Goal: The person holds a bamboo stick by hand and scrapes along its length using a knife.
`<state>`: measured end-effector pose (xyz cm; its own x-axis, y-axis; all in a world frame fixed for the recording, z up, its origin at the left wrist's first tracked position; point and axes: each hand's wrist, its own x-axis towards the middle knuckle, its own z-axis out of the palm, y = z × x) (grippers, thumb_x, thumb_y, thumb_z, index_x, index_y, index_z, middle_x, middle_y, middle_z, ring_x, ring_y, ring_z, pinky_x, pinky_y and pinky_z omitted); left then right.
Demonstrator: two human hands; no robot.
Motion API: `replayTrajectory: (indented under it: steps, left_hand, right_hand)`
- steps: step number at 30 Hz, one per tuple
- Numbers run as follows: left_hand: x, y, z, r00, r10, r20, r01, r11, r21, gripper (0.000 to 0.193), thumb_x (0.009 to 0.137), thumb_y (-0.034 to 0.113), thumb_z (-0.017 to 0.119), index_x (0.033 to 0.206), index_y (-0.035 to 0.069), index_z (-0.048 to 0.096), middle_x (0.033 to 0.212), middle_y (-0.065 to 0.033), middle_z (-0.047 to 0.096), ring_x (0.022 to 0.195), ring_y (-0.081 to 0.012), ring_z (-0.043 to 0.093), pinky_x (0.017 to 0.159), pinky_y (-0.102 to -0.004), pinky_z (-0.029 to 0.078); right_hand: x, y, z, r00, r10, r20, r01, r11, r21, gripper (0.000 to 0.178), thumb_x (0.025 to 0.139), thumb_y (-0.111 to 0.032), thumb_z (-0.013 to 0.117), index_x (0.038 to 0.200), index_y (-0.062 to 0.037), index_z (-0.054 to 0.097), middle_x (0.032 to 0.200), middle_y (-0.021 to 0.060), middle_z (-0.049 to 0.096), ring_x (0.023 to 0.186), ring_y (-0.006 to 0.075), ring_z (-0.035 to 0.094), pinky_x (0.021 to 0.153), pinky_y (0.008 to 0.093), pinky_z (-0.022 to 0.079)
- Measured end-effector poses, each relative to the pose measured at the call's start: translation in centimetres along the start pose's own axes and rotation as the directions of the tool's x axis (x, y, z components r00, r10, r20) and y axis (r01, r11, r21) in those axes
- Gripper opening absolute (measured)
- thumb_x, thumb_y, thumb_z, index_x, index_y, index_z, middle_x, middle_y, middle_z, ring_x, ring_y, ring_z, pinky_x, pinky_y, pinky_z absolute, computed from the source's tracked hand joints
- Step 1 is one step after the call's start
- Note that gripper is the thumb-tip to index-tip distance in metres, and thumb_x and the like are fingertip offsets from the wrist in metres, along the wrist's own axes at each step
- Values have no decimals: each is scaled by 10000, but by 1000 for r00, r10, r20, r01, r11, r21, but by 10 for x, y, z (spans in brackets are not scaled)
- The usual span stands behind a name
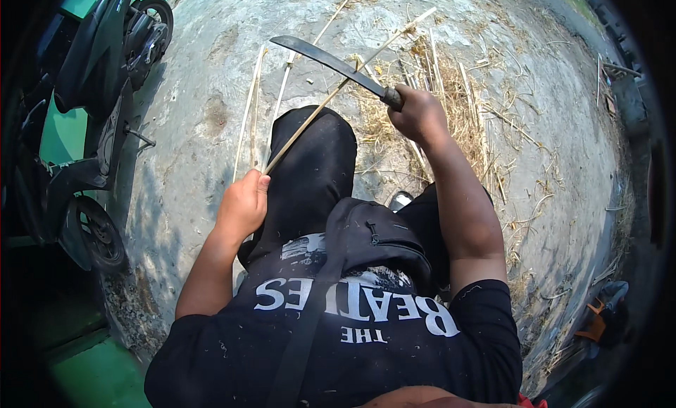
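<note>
Head view: the left hand point(243, 205) pinches the near end of a slender bamboo strip point(305, 126), which slants up past the left knee point(317, 137). The right hand point(420, 116) is closed around the handle of a curved machete point(317, 54), its blade crossing the strip. Pale shavings point(380, 119) litter the ground point(211, 63) ahead.

black short-sleeved T-shirt point(422, 362); white chest lettering point(362, 302); black trousers point(317, 144); black zipped crossbody bag point(377, 239)

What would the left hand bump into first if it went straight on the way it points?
Maybe the pale strip just beyond the left hand, beside the knee, but its depth is unclear.
</note>
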<state>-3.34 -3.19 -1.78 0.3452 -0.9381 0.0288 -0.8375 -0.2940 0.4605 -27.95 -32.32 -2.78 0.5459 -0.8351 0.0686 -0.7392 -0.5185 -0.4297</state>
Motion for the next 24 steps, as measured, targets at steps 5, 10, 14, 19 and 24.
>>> replayTrajectory:
  steps: [5, 10, 14, 19, 24]
  left_hand:
    - [-3, 9, -4, 994, 94, 56, -88, 990, -107, 297, 1062, 241, 530, 863, 21, 539, 735, -278, 610, 724, -521, 594, 620, -570, 450]
    - [-5, -4, -9, 988, 149, 29, -140, 970, -199, 288, 1059, 234, 527, 869, 18, 543, 746, -280, 614, 727, -526, 593, 625, -584, 443]
    - [4, -14, -3, 983, 134, 125, -112, 980, -164, 311, 1066, 264, 502, 885, 17, 557, 753, -281, 621, 745, -532, 600, 639, -592, 449]
    - [-2, -27, 9, 985, 170, 39, -159, 968, -196, 317, 1070, 267, 492, 887, 17, 563, 758, -282, 627, 756, -530, 608, 642, -598, 449]
    - [0, -33, 16, 978, 206, -20, -206, 958, -198, 335, 1073, 284, 489, 888, 16, 565, 762, -284, 629, 764, -531, 611, 647, -599, 450]
  right_hand:
    - [-27, -23, 9, 890, -446, -94, 431, 890, -148, 111, 811, -217, 693, 813, -131, 623, 655, 94, 643, 645, 326, 686, 677, 492, 543]
    - [-19, 21, -27, 985, 172, 27, -171, 985, -30, 154, 859, -260, 705, 931, -125, 692, 842, 160, 726, 816, 364, 716, 762, 493, 567]
    - [-39, 1, -35, 994, 42, -103, -53, 993, -106, 142, 850, -255, 706, 909, -127, 693, 817, 146, 715, 781, 370, 710, 723, 487, 575]
    - [-65, -40, -15, 970, -243, -11, 235, 949, -211, 163, 810, -257, 722, 883, -115, 689, 796, 137, 702, 765, 380, 699, 703, 502, 553]
    - [-49, -16, -36, 991, 119, -53, -124, 987, -106, 159, 823, -239, 698, 940, -132, 715, 873, 130, 727, 868, 348, 718, 765, 475, 567]
